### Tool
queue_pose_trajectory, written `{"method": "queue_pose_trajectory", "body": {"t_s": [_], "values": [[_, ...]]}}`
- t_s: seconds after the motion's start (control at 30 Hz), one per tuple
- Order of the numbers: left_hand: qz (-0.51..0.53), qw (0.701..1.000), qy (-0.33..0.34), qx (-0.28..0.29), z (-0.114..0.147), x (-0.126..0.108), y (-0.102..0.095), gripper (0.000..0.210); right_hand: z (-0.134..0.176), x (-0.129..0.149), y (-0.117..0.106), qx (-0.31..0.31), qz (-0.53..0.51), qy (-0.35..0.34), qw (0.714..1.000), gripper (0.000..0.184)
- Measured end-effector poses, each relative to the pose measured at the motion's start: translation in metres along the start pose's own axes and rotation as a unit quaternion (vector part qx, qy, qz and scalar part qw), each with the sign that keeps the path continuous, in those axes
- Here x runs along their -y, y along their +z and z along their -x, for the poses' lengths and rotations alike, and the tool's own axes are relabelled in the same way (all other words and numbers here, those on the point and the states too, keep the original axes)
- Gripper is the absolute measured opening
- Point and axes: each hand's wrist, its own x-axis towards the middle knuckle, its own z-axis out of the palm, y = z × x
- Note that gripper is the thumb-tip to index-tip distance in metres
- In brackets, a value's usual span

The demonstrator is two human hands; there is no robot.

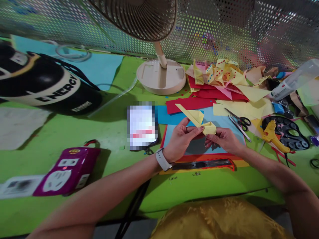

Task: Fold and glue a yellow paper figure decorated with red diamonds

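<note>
Between my two hands is a folded piece of yellow paper [195,116], with one long pointed strip sticking out to the upper left and a boxy fold at the right. My left hand [181,139], with a pale watch band at the wrist, pinches the paper's middle between thumb and fingers. My right hand [224,139] is closed on the paper's right end, and its lower fingers curl beneath. Under both hands lie light blue sheets [171,132] on a red and orange stack. A box cutter [201,164] rests along the stack's near edge.
A fan [161,78] stands behind. Scissors [243,121], tweezers [241,129] and a yellow glue gun [274,136] lie right, below folded yellow paper shapes [224,73]. At left are a phone [142,126], a purple power strip [69,169] and a black bottle [54,83].
</note>
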Motion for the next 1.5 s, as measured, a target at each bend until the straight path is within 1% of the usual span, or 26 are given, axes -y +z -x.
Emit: {"method": "queue_pose_trajectory", "body": {"t_s": [0.1, 0.23, 0.3, 0.4, 0.47, 0.6, 0.7, 0.83, 0.93, 1.1, 1.17, 1.23, 1.3, 1.33, 1.37, 1.4, 1.43, 1.5], "values": [[0.001, 1.0, 0.002, -0.006, -0.001, -0.001, 0.0, 0.05, -0.001, 0.0, -0.001, 0.017, -0.009, 0.008, 1.0, 0.044], [0.003, 1.0, 0.007, -0.001, 0.001, -0.001, 0.003, 0.046, 0.0, -0.002, 0.0, -0.009, -0.016, 0.007, 1.0, 0.043], [0.006, 1.0, 0.01, 0.015, 0.002, 0.0, 0.005, 0.047, 0.001, -0.003, 0.002, -0.019, -0.017, 0.0, 1.0, 0.044], [0.012, 0.998, -0.005, 0.058, 0.004, 0.003, 0.007, 0.054, 0.003, -0.001, 0.002, -0.021, 0.0, -0.005, 1.0, 0.046], [0.005, 0.997, -0.016, 0.073, 0.005, 0.005, 0.007, 0.052, 0.005, 0.0, 0.003, -0.022, 0.012, -0.005, 1.0, 0.047], [-0.033, 0.997, -0.007, 0.063, 0.005, 0.007, 0.006, 0.043, 0.005, 0.001, 0.003, -0.022, 0.018, -0.012, 1.0, 0.047], [-0.037, 0.997, -0.003, 0.071, 0.005, 0.006, 0.006, 0.042, 0.005, 0.001, 0.003, -0.02, 0.019, -0.009, 1.0, 0.047], [-0.021, 0.996, -0.001, 0.083, 0.006, 0.005, 0.007, 0.046, 0.004, 0.001, 0.003, -0.027, 0.013, -0.002, 1.0, 0.046], [-0.004, 0.996, -0.007, 0.09, 0.005, 0.006, 0.008, 0.049, 0.004, 0.0, 0.004, -0.043, 0.006, -0.002, 0.999, 0.046], [-0.013, 0.996, -0.014, 0.083, 0.006, 0.008, 0.009, 0.061, 0.004, 0.0, 0.005, -0.063, 0.01, 0.008, 0.998, 0.046], [-0.03, 0.996, -0.008, 0.083, 0.006, 0.007, 0.009, 0.059, 0.005, -0.001, 0.005, -0.059, 0.014, 0.007, 0.998, 0.045], [-0.047, 0.996, 0.008, 0.078, 0.005, 0.004, 0.008, 0.052, 0.007, -0.001, 0.003, -0.036, 0.017, 0.009, 0.999, 0.045], [-0.071, 0.995, 0.036, 0.055, 0.003, -0.002, 0.005, 0.043, 0.009, -0.001, -0.002, -0.019, 0.011, 0.003, 1.0, 0.046], [-0.092, 0.993, 0.052, 0.045, 0.002, -0.006, 0.002, 0.037, 0.009, 0.0, -0.006, -0.027, 0.007, -0.013, 1.0, 0.046], [-0.121, 0.989, 0.069, 0.04, 0.0, -0.01, 0.0, 0.032, 0.008, 0.001, -0.011, -0.055, 0.004, -0.043, 0.998, 0.044], [-0.161, 0.982, 0.084, 0.048, -0.002, -0.015, -0.003, 0.027, 0.008, 0.004, -0.017, -0.099, 0.008, -0.082, 0.992, 0.041], [-0.212, 0.97, 0.096, 0.068, -0.003, -0.02, -0.006, 0.024, 0.008, 0.008, -0.023, -0.154, 0.016, -0.126, 0.98, 0.036], [-0.323, 0.933, 0.104, 0.123, -0.006, -0.03, -0.011, 0.026, 0.008, 0.019, -0.035, -0.267, 0.039, -0.212, 0.939, 0.024]]}}
